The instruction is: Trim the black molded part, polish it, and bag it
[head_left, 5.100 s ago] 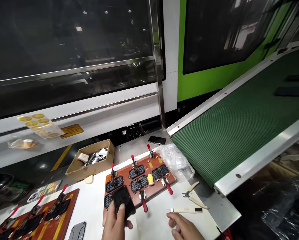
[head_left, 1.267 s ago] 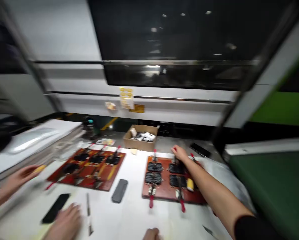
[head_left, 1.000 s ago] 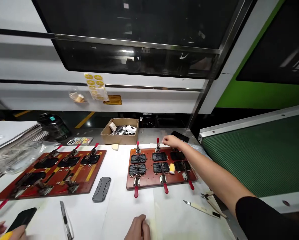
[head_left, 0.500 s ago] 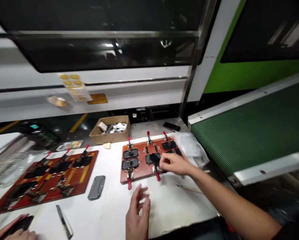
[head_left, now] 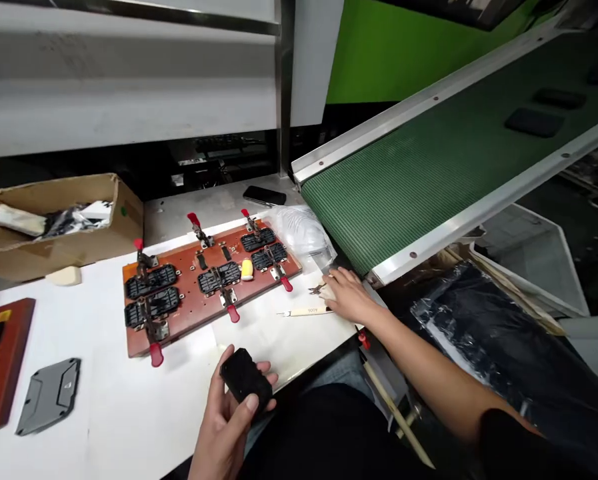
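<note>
Head view: left hand [head_left: 229, 420] near table edge, fingers wrapped round black part [head_left: 246, 380], its long axis slanting away to the left; right hand [head_left: 346, 297] far right on white table [head_left: 103, 400], fingers curled onto small cutters [head_left: 317, 288], grip unclear; knife [head_left: 303, 311] just beside; clamp board [head_left: 203, 283] lies left of right hand

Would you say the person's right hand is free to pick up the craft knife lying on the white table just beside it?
Probably yes. The right hand rests at the table edge with the craft knife lying flat right at its fingers, nothing on top of it. The small cutters sit close by.
</note>
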`<move>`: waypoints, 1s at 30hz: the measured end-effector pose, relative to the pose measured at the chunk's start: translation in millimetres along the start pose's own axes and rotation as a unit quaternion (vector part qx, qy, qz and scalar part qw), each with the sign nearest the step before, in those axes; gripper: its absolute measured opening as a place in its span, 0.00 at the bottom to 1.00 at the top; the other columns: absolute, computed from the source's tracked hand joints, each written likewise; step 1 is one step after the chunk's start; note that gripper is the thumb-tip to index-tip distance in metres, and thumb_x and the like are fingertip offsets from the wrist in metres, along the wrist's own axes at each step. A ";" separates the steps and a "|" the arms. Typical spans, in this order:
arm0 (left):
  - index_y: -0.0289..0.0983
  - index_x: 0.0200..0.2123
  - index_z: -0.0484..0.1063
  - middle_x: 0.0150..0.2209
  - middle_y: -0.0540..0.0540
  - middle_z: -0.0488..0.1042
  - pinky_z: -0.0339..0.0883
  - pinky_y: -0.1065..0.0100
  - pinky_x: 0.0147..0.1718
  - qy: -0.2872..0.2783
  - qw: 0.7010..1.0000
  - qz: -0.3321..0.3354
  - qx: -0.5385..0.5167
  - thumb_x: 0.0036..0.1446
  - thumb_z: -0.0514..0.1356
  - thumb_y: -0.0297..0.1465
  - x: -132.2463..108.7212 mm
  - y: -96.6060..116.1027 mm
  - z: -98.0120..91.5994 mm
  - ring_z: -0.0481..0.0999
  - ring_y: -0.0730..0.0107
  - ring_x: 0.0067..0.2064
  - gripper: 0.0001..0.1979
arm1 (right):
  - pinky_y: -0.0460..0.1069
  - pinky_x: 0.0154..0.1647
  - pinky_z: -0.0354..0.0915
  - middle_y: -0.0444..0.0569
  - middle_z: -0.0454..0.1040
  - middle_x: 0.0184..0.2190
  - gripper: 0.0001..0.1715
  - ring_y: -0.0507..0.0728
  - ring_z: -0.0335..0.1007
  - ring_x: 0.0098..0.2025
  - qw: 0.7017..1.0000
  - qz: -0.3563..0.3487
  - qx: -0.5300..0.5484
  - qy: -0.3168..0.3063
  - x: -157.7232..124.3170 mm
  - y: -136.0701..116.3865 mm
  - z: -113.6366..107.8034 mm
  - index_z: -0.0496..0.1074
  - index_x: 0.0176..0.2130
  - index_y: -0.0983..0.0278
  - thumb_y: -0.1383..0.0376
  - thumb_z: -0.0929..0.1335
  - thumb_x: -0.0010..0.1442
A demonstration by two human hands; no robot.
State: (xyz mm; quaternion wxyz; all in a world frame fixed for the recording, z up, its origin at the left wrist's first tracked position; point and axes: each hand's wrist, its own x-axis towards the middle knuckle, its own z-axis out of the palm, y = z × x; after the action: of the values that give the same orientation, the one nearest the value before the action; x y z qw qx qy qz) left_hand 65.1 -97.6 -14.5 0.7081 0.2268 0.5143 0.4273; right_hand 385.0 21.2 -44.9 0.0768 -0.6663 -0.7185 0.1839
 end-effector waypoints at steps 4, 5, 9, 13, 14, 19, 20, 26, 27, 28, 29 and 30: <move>0.57 0.73 0.50 0.60 0.37 0.77 0.79 0.55 0.47 -0.018 0.996 -0.001 -0.090 0.61 0.69 0.39 -12.0 5.4 -11.9 0.79 0.41 0.60 0.43 | 0.64 0.70 0.57 0.60 0.70 0.57 0.28 0.68 0.66 0.62 0.998 -0.051 -0.037 -0.024 6.3 -0.8 -7.3 0.73 0.62 0.65 0.62 0.70 0.64; 0.56 0.73 0.49 0.60 0.36 0.77 0.79 0.55 0.47 -0.023 0.993 0.000 -0.115 0.62 0.68 0.38 -16.9 6.7 -16.0 0.78 0.40 0.60 0.43 | 0.62 0.67 0.63 0.59 0.70 0.55 0.27 0.66 0.69 0.58 0.996 -0.078 -0.031 -0.031 1.7 -11.1 -11.9 0.73 0.62 0.64 0.62 0.69 0.66; 0.56 0.75 0.44 0.60 0.34 0.77 0.80 0.57 0.42 -0.054 0.980 0.035 -0.189 0.58 0.72 0.39 -36.1 11.0 -31.5 0.80 0.41 0.58 0.51 | 0.57 0.57 0.70 0.56 0.70 0.53 0.24 0.62 0.71 0.54 0.953 -0.294 0.056 -0.052 -27.9 -84.2 -40.2 0.72 0.62 0.61 0.59 0.67 0.69; 0.58 0.75 0.46 0.58 0.37 0.78 0.81 0.61 0.34 -0.059 0.970 0.109 -0.208 0.54 0.74 0.44 -49.0 8.2 -40.8 0.85 0.50 0.47 0.54 | 0.61 0.57 0.71 0.53 0.74 0.53 0.23 0.65 0.69 0.55 0.883 -0.458 0.085 -0.062 -52.4 -169.8 -69.2 0.73 0.61 0.55 0.56 0.69 0.69; 0.58 0.75 0.47 0.58 0.38 0.78 0.81 0.61 0.32 -0.049 0.969 0.125 -0.207 0.54 0.74 0.46 -51.7 6.5 -42.4 0.85 0.51 0.45 0.53 | 0.62 0.56 0.71 0.52 0.75 0.52 0.21 0.66 0.69 0.54 0.874 -0.474 0.084 -0.064 -55.7 -187.3 -73.4 0.74 0.60 0.55 0.56 0.69 0.69; 0.56 0.75 0.52 0.59 0.39 0.77 0.82 0.49 0.41 0.026 0.970 0.153 -0.188 0.49 0.74 0.51 -62.9 -1.6 -49.8 0.79 0.38 0.57 0.55 | 0.66 0.53 0.72 0.54 0.76 0.46 0.14 0.67 0.71 0.51 0.852 -0.509 0.079 -0.088 -59.6 -237.6 -72.8 0.78 0.53 0.59 0.60 0.69 0.69; 0.57 0.75 0.52 0.60 0.40 0.75 0.81 0.47 0.45 0.033 0.968 0.157 -0.192 0.48 0.74 0.51 -64.7 -2.8 -51.5 0.76 0.36 0.61 0.55 | 0.66 0.53 0.72 0.54 0.76 0.47 0.15 0.67 0.71 0.51 0.847 -0.519 0.073 -0.094 -59.3 -242.0 -70.4 0.78 0.52 0.60 0.60 0.69 0.69; 0.59 0.75 0.48 0.69 0.44 0.67 0.76 0.47 0.56 0.047 0.959 0.168 -0.224 0.49 0.75 0.47 -70.8 -11.6 -62.2 0.69 0.38 0.68 0.56 | 0.66 0.51 0.71 0.56 0.76 0.46 0.13 0.69 0.70 0.52 0.834 -0.542 0.053 -0.088 -63.2 -256.5 -54.8 0.79 0.50 0.63 0.62 0.69 0.67; 0.59 0.75 0.47 0.68 0.44 0.68 0.76 0.48 0.56 0.046 0.958 0.174 -0.225 0.49 0.75 0.47 -70.9 -12.9 -63.4 0.69 0.39 0.68 0.56 | 0.66 0.51 0.70 0.56 0.75 0.46 0.12 0.68 0.70 0.51 0.837 -0.539 0.056 -0.081 -64.2 -258.2 -52.8 0.79 0.48 0.63 0.63 0.70 0.67; 0.59 0.75 0.47 0.67 0.43 0.69 0.76 0.49 0.56 0.041 0.957 0.176 -0.225 0.50 0.74 0.48 -70.7 -13.7 -64.1 0.70 0.40 0.67 0.56 | 0.65 0.50 0.71 0.56 0.75 0.45 0.10 0.68 0.70 0.50 0.839 -0.537 0.054 -0.072 -64.7 -259.7 -51.3 0.79 0.47 0.64 0.63 0.70 0.68; 0.58 0.75 0.47 0.67 0.43 0.70 0.76 0.49 0.56 0.034 0.959 0.173 -0.223 0.49 0.74 0.49 -70.5 -13.8 -64.2 0.71 0.41 0.67 0.56 | 0.64 0.49 0.71 0.55 0.75 0.44 0.09 0.67 0.70 0.48 0.839 -0.539 0.044 -0.062 -64.7 -261.0 -50.2 0.79 0.45 0.64 0.62 0.70 0.68; 0.57 0.75 0.47 0.66 0.42 0.71 0.77 0.49 0.55 0.026 0.961 0.164 -0.219 0.49 0.74 0.51 -70.3 -13.4 -63.7 0.72 0.41 0.66 0.57 | 0.63 0.46 0.71 0.55 0.74 0.43 0.09 0.65 0.69 0.46 0.837 -0.544 0.030 -0.052 -64.2 -261.8 -49.6 0.79 0.42 0.63 0.62 0.70 0.68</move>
State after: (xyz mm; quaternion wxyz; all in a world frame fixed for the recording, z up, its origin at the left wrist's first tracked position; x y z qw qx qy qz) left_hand 3.9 -171.2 -10.6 0.6469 0.1358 0.3823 0.6457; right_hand 165.8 -45.6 105.4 0.1475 -0.1550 -0.9622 0.1685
